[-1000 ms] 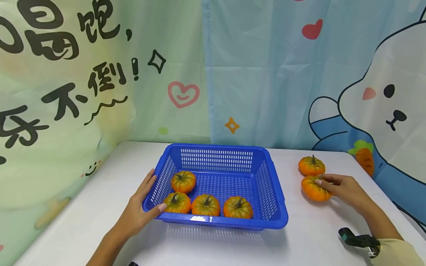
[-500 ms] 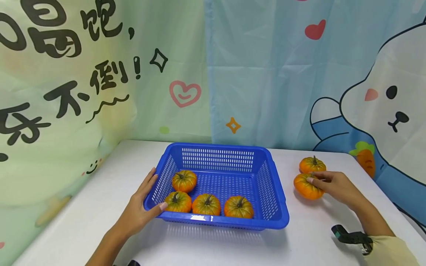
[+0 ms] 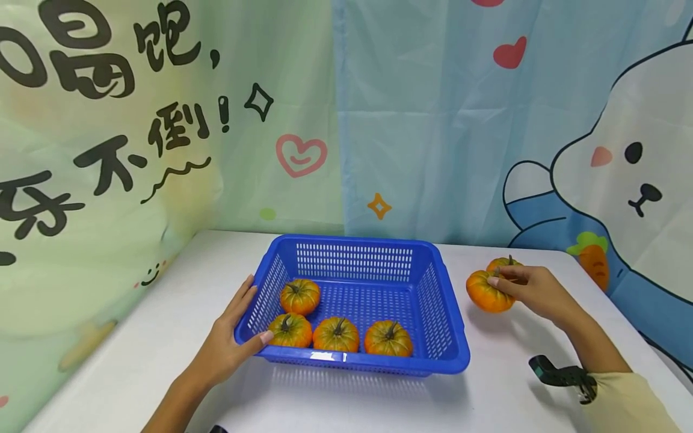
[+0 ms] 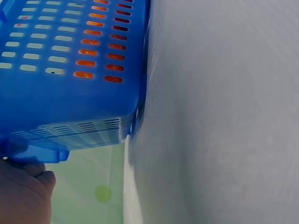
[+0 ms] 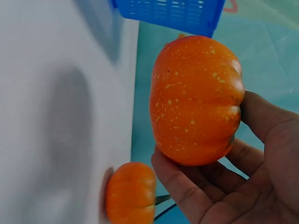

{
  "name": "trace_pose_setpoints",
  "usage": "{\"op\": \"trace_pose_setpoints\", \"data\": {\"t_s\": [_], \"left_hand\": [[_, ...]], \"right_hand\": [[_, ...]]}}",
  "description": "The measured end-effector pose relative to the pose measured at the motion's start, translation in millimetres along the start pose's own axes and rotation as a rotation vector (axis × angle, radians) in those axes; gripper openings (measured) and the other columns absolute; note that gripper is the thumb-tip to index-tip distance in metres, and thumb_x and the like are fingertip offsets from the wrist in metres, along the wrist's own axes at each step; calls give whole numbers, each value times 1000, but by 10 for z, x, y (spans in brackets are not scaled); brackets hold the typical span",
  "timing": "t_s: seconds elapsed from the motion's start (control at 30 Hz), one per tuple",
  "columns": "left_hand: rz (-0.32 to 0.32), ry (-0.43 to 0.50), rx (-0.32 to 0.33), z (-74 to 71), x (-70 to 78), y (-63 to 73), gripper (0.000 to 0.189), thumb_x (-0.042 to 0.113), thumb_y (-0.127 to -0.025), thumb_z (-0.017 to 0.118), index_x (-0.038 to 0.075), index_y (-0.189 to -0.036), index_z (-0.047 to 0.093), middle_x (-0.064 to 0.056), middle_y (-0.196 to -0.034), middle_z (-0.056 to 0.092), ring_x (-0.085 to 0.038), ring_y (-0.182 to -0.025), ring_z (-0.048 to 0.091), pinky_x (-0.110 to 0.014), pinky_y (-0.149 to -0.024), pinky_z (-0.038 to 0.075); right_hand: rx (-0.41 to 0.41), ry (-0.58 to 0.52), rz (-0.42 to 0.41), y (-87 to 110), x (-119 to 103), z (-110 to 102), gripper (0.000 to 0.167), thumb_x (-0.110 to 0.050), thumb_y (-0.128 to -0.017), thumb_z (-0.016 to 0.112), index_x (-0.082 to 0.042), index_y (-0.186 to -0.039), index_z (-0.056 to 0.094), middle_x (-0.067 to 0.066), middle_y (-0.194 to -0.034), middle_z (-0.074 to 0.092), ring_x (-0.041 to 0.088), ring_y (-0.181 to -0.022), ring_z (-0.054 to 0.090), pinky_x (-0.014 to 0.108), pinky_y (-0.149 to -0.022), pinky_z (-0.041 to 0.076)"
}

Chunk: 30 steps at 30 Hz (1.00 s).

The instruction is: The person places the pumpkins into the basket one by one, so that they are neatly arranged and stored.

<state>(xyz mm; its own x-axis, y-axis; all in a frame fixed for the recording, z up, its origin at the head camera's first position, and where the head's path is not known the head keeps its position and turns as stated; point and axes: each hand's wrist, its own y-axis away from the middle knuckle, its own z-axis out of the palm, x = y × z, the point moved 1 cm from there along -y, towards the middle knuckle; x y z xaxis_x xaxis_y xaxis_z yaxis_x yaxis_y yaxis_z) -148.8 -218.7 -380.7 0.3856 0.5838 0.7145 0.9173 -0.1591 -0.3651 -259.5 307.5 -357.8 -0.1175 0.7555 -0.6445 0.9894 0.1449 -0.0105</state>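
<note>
My right hand (image 3: 541,293) grips a small orange pumpkin (image 3: 489,292) by its top and side. In the right wrist view this pumpkin (image 5: 196,100) hangs above the white table, fingers and thumb around it. Behind it another pumpkin (image 5: 131,193) stands on the table, partly hidden by the held one in the head view. My left hand (image 3: 224,337) holds the left front corner of a blue plastic basket (image 3: 379,361), thumb over the rim. Several pumpkins lie in the basket: one at the left (image 3: 300,296), the others along the front wall, such as this pumpkin (image 3: 388,338).
The basket stands on a white table (image 3: 346,403). A printed curtain (image 3: 411,150) hangs behind the table's back edge. A dark wrist-camera mount (image 3: 563,373) sits at the right sleeve.
My right hand has lifted the pumpkin off the table and carried it left, toward the basket. It now partly covers the pumpkin behind. The left hand stays at the basket's corner.
</note>
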Motion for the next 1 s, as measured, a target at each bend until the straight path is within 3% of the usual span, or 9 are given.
{"op": "trace_pose_setpoints", "data": {"t_s": [0.27,0.53,0.77,1.0], "left_hand": [[-3,0,2,-1,-4,9,81,28,-85,67,3,-152,29,-3,-162,13,-42,-142,22,-54,-101,34],[-2,4,1,7,-14,0,82,28,-85,67,3,-152,29,-2,-162,13,-42,-142,22,-54,-100,35],[5,4,2,11,-16,2,81,27,-85,67,3,-152,28,-3,-162,13,-42,-142,22,-54,-101,35],[19,1,6,2,-1,0,81,28,-85,67,2,-152,29,-5,-162,14,-42,-142,23,-54,-101,34]], "right_hand": [[-4,-28,-42,-69,-202,5,74,-51,-93,59,11,-133,52,29,-121,58,34,-99,59,38,-79,56],[8,-64,-41,-96,-311,22,74,-51,-93,59,10,-134,51,27,-118,60,32,-97,61,42,-80,56],[39,-76,-39,-113,-412,-7,78,-54,-92,58,10,-136,49,28,-118,60,34,-99,59,35,-78,57],[57,-72,-45,-152,-575,-30,82,-58,-92,56,8,-139,47,29,-123,58,39,-108,56,42,-86,54]]}}
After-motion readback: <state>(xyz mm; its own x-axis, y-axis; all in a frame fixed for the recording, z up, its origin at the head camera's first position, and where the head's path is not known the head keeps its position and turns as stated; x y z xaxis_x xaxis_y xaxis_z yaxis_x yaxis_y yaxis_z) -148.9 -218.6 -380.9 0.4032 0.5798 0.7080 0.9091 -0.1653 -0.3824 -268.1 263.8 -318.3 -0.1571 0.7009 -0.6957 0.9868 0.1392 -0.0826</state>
